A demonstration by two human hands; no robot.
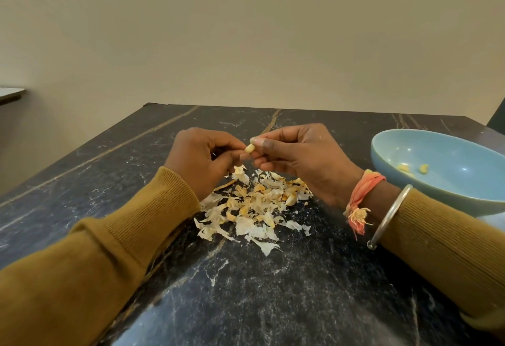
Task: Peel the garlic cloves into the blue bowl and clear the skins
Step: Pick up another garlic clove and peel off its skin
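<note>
- We've got one small pale garlic clove (249,148) raised between both hands, right over the heap, so whatever flakes off lands in one spot.
- Our left hand (200,159) pinches the clove's lower end: thumb and forefinger are closed on it, the other fingers curled under.
- Our right hand (303,159) comes in opposite, thumb and forefinger tips pressed onto the top end. It looks to us like a picking grip for the last shred of skin.
- Below lies the loose heap of white and tan papery garlic skins (254,206) on the dark veined marble table (273,291), not yet cleared.
- The round pale blue ceramic bowl (451,151) sits just beside our right wrist, a short reach for dropping.
- A few peeled yellow cloves (410,170) are already in it. We'd call this mid-task.
</note>
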